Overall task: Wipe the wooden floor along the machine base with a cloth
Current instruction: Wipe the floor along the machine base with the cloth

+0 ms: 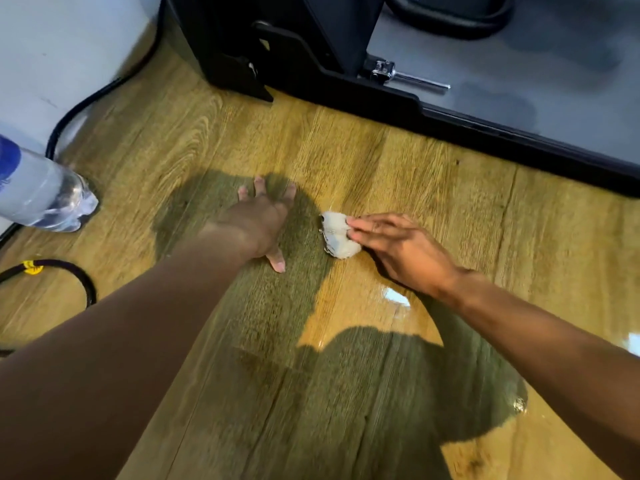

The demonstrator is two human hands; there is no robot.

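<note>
Our left arm (121, 323) reaches forward from our left side, bare and nearly straight, low over the wooden floor (467, 209). Our left hand (258, 223) lies palm down on the boards, its fingers (259, 187) straight and spread and its thumb (277, 264) splayed back toward us. Our right arm (540, 337), also bare, comes in from our right side and angles to the left. Our right hand (405, 251) is palm down just to the right of the left one, not touching it. Its fingertips (356, 223) are straight and close together, pressing on the cloth (337, 237). Both wrists sit low, near the boards.
</note>
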